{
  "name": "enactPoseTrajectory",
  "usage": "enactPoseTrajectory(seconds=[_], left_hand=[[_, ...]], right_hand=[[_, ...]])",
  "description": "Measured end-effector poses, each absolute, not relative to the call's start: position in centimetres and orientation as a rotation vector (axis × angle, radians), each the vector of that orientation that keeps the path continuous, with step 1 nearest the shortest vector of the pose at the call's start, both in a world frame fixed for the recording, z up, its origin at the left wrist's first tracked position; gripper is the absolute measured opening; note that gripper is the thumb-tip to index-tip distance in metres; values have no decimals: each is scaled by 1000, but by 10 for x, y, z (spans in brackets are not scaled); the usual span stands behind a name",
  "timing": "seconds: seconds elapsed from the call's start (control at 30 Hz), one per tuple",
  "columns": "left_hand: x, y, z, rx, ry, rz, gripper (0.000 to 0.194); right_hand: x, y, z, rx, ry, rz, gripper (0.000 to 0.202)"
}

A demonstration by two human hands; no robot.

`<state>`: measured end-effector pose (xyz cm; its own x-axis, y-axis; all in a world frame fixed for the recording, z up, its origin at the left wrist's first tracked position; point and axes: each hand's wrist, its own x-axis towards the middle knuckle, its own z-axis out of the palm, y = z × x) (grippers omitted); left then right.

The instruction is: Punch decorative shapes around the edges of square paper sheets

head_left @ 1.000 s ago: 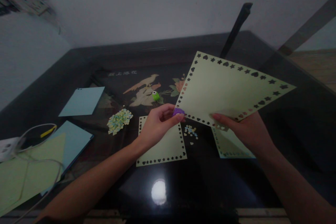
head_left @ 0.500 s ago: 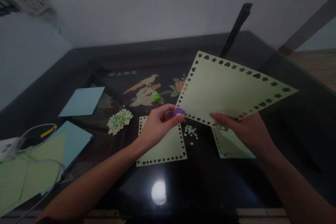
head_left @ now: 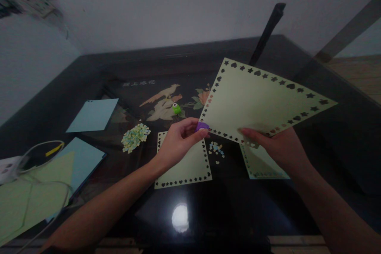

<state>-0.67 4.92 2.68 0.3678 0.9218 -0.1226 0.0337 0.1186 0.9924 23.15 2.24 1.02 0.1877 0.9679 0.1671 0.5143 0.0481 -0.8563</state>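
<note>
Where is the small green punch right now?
In the head view the green punch sits on the table, centre, beside the bird picture, beyond the left hand.

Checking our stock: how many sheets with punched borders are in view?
3: one sheet held up by both hands, one flat under the left hand, one partly hidden beneath the right hand.

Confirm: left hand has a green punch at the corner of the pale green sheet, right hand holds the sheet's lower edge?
Not quite. In the head view the punch in the left hand is purple; the green one lies on the table. The right hand does hold the sheet by its lower edge.
</note>
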Motion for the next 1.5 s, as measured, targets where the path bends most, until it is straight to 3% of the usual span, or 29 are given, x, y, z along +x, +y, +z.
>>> enactPoseTrajectory(seconds=[1.5], left_hand=[[-3, 45, 27, 1346, 1033, 866, 22]], right_hand=[[231, 22, 11, -1566, -1475, 625, 30]])
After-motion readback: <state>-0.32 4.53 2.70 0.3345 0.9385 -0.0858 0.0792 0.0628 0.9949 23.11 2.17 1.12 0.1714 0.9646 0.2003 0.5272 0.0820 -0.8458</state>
